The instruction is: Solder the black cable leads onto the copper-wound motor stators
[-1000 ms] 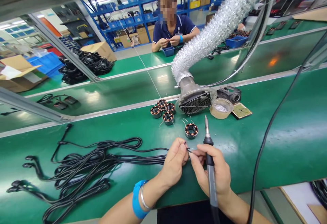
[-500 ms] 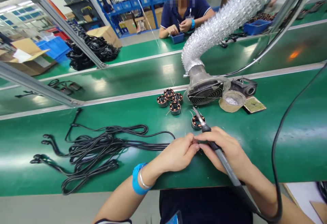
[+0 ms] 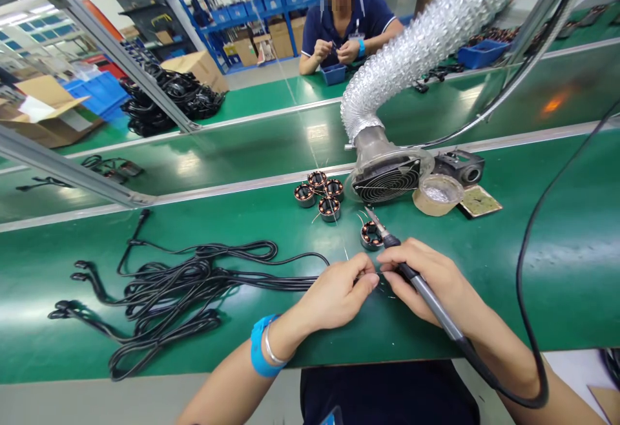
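Observation:
My left hand [image 3: 339,292] is pinched closed at the fingertips. Several black power cables [image 3: 290,279] run up to it from the left and vanish behind it; a thin end shows faintly at the fingertips. A soldering iron [image 3: 438,309] lies across my right hand [image 3: 429,276], gripped in the fingers, its tip pointing up and away. The right thumb and forefinger are slightly apart, close to the left fingertips. Just beyond the hands sits a copper-wound motor stator [image 3: 371,245], partly behind the iron. Several more stators [image 3: 329,210] stand grouped farther back.
A fume fan [image 3: 387,183] on a silver duct [image 3: 411,63] stands behind the stators. Right of it are a round tub [image 3: 437,199] and a tip-cleaning pad [image 3: 479,201]. The iron's cord [image 3: 522,263] loops on the right. Across the line sits a co-worker [image 3: 339,31].
The right fingers have drawn slightly away from the left fingertips, opening a small gap. The soldering iron stays in the right hand. The whole view has shifted a little.

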`<state>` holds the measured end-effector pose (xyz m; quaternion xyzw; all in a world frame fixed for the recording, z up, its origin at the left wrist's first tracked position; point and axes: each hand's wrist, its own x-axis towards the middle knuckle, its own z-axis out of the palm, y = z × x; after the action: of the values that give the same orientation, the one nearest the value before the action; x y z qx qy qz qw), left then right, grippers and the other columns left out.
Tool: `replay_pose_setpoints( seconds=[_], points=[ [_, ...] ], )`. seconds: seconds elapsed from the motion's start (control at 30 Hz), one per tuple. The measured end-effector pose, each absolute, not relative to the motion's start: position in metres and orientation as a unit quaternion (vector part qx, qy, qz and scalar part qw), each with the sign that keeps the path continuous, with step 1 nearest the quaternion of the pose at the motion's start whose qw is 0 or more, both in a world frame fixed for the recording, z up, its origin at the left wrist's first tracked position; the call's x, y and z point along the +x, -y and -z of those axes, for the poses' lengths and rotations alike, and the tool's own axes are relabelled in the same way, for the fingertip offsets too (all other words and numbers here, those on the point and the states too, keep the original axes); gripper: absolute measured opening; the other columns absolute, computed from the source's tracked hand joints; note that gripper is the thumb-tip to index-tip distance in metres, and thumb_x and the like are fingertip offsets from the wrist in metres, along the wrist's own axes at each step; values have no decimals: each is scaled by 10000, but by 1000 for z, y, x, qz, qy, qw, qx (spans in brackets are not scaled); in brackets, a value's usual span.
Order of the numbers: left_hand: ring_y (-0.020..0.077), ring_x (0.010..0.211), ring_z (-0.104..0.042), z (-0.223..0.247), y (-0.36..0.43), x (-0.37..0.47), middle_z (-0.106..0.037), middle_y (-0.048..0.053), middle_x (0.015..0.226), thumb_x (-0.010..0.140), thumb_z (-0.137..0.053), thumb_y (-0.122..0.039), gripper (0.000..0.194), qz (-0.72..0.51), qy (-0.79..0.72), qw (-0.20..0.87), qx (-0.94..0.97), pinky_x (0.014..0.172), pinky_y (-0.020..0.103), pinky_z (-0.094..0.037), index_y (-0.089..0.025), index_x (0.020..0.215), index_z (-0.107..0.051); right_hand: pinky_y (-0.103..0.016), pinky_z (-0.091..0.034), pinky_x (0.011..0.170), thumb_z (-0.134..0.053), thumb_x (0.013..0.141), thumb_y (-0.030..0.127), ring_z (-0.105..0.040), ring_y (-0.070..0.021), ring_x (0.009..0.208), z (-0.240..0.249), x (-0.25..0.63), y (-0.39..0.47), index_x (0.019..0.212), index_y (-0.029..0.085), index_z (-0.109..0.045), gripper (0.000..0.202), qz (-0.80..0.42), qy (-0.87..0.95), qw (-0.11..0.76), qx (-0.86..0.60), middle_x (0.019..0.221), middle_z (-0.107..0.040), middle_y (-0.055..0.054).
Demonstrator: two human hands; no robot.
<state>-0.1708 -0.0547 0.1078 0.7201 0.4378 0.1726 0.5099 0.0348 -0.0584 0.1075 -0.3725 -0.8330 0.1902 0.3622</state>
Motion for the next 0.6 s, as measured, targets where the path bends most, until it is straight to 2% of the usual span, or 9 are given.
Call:
replay_pose_setpoints(
  seconds=[0.13, 0.3, 0.43, 0.6],
  points=[
    [125, 673, -484, -104, 55, -171, -545, -45, 717, 978, -446, -342, 178, -148, -435, 535, 709, 637, 254, -324, -209, 871, -494, -242, -492, 660, -581, 892, 89, -593, -126, 729, -107, 32, 58, 1019, 225, -597, 187, -185, 811, 393, -391, 843, -650, 3],
    [109, 625, -438, -93, 52, -172, -524, -41, 666, 966, -470, -425, 263, -201, -387, 652, 620, 629, 243, -341, -190, 848, -478, -224, -486, 624, -613, 888, 93, -591, -114, 695, -103, 34, 58, 1008, 243, -618, 192, -199, 813, 401, -372, 784, -645, 23],
    [90, 527, -353, -88, 50, -168, -450, -72, 553, 914, -536, -523, 353, -244, -345, 725, 544, 562, 235, -294, -182, 844, -476, -223, -494, 619, -649, 866, 95, -595, -107, 678, -98, 34, 63, 994, 248, -632, 200, -205, 789, 428, -391, 794, -652, 24],
    [72, 480, -277, -91, 48, -160, -371, -88, 528, 835, -607, -552, 397, -261, -366, 741, 498, 496, 232, -215, -169, 789, -512, -251, -532, 632, -677, 846, 93, -625, -127, 686, -86, 26, 66, 961, 267, -624, 216, -221, 730, 509, -399, 816, -687, 20]
  ],
)
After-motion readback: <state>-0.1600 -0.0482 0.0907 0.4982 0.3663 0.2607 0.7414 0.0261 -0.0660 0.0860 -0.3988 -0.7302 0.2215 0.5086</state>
